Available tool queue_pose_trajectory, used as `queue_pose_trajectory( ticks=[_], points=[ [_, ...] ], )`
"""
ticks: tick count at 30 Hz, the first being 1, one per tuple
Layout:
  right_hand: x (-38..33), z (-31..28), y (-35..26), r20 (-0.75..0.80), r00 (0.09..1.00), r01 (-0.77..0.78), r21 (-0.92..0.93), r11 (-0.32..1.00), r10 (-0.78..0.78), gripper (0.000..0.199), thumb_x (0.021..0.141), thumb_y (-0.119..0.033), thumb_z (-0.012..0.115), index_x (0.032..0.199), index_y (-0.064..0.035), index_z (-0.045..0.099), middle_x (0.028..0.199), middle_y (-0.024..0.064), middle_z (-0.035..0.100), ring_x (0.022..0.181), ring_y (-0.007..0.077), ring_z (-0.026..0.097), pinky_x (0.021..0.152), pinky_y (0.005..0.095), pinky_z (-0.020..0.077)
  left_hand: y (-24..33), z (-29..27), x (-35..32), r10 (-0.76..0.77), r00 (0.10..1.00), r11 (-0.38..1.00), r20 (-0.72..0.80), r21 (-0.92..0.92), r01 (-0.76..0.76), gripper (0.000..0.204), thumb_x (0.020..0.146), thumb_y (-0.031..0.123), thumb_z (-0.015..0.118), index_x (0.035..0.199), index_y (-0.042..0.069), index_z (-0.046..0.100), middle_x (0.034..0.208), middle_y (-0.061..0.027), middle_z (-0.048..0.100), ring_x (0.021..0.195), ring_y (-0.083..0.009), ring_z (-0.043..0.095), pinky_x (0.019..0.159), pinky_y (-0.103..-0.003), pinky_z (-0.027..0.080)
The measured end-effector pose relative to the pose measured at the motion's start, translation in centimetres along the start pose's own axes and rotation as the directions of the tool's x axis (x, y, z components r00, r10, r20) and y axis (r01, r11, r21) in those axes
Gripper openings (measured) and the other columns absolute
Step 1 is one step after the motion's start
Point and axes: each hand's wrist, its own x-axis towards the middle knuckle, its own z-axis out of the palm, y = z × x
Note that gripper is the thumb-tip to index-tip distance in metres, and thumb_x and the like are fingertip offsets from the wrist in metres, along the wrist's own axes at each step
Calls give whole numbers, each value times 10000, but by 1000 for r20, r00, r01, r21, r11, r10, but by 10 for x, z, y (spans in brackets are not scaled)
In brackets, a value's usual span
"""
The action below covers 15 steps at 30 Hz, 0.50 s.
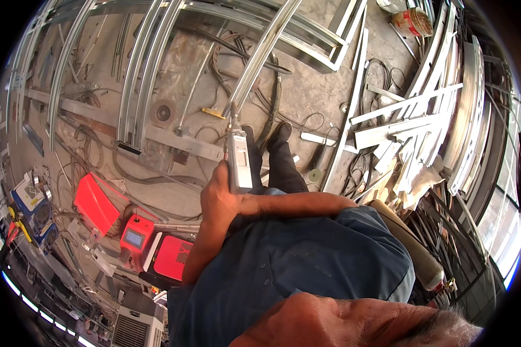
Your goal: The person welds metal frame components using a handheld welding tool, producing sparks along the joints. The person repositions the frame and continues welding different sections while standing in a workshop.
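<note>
A grey, box-shaped handheld tool with a narrow dark nozzle stands out in front of my body. My left hand is closed at its lower left side. My right forearm crosses my waist, and my right hand meets the left just below the tool; its fingers are hidden. The nozzle tip is close to the lower end of a shiny metal channel, part of a large frame; I cannot tell whether they touch. A yellow-handled tool lies just left of the tip.
Red machines, one with a small screen, stand at my left. Metal profiles are piled at the right, with a gas cylinder beside me. Cables trail over the concrete floor near my feet. A bucket stands far right.
</note>
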Motion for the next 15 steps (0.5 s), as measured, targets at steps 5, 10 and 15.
queue_pose_trajectory(
  ticks=[5,10,15],
  points=[
    [-1,0,0,-5,1000,-6,-1,1000,6,575,830,-191,845,1318,-20,591,1271,138,653,1199,254,609,1040,396,489,2,-1,2,-24,1000,1000,7,0,24,548,872,210,718,1323,-1,489,1022,-307,675,899,-523,660,741,-563,537],
    [0,0,1,-7,1000,-7,-1,1000,7,574,829,-192,844,1315,-19,592,1267,139,654,1196,255,611,1038,396,491,0,1,3,-23,1000,1000,0,-6,23,541,870,214,717,1311,3,486,1014,-305,676,890,-522,661,735,-565,535],
    [0,0,1,-5,1000,-12,1,1000,12,573,828,-192,844,1313,-18,593,1264,140,656,1194,256,613,1036,396,492,-2,1,4,-47,999,999,18,2,47,532,877,227,711,1308,16,483,1031,-305,673,912,-521,657,756,-563,532]
  ],
)
